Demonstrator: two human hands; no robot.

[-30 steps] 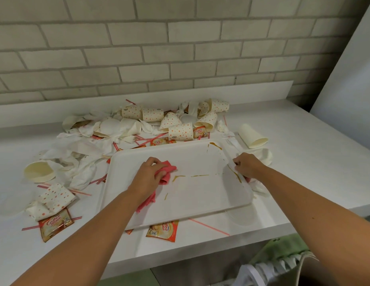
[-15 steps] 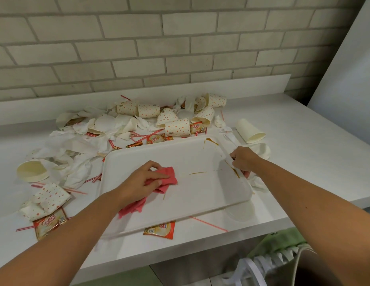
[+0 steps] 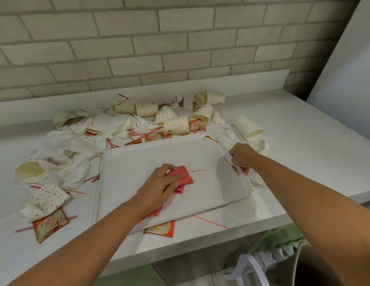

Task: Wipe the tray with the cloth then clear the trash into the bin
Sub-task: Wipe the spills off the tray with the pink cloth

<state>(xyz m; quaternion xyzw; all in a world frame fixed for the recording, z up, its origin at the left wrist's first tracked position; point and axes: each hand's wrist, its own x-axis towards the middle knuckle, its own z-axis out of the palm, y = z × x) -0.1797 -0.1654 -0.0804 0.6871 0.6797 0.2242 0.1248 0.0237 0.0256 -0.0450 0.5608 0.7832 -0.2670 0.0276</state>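
Observation:
A white tray (image 3: 138, 162) lies on the counter with brown streaks near its right rim and far right corner. My left hand (image 3: 161, 184) presses a pink cloth (image 3: 183, 176) flat on the middle of the tray, fingers fairly straight over it. My right hand (image 3: 242, 155) grips the tray's right rim, fingers curled round the edge. Trash is piled behind and left of the tray: dotted paper cups (image 3: 175, 125), crumpled napkins (image 3: 76, 162), red straws and creamer sachets (image 3: 49, 225). A bin rim (image 3: 299, 263) shows at the bottom right, below the counter.
A plain white cup (image 3: 249, 127) lies on its side right of the tray, another cup (image 3: 30, 172) at the far left. One sachet (image 3: 160, 228) and a straw lie at the counter's front edge. Behind is a brick wall; a white panel stands at right.
My left hand has slid the pink cloth rightward across the tray, and part of the brown streak in the middle is gone. My right hand keeps its hold on the rim.

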